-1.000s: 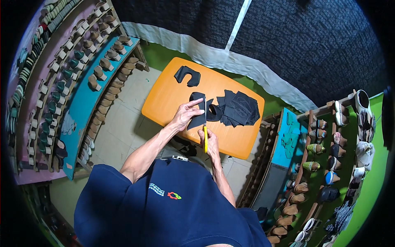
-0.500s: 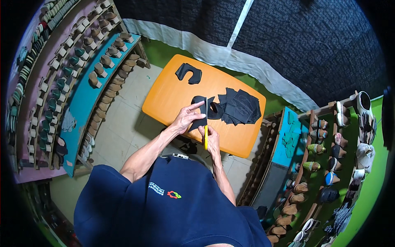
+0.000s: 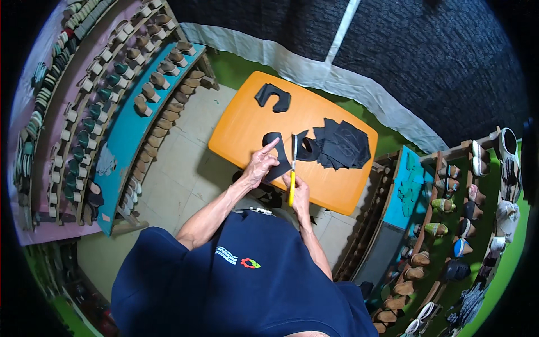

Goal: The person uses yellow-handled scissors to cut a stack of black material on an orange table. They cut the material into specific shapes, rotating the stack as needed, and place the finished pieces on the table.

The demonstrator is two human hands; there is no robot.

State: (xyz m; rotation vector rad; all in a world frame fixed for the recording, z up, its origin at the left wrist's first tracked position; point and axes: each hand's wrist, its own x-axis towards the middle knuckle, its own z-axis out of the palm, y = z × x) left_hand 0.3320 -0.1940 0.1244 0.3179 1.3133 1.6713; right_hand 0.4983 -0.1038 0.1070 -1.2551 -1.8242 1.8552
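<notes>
Left hand (image 3: 259, 169) — fingers (image 3: 271, 145) across black piece (image 3: 282, 160)

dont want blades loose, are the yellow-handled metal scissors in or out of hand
In: the right hand grips the yellow-handled metal scissors by the handle.

Bare forearms (image 3: 212, 215) reaching forward, left hand (image 3: 259, 168) pointing ahead, right hand (image 3: 300, 194) apparently curled closed

Dark curtain (image 3: 421, 73), pale lower border, beyond worktop's (image 3: 238, 123) far edge. Off left edge: teal shelf (image 3: 132, 132); brown heeled shoes (image 3: 160, 80) along its far end, pale grey bundle (image 3: 105, 162) toward near end. Off right edge: blue shelf (image 3: 398, 216) bearing green scraps (image 3: 412, 182). Tiled floor (image 3: 174, 160) below.
</notes>
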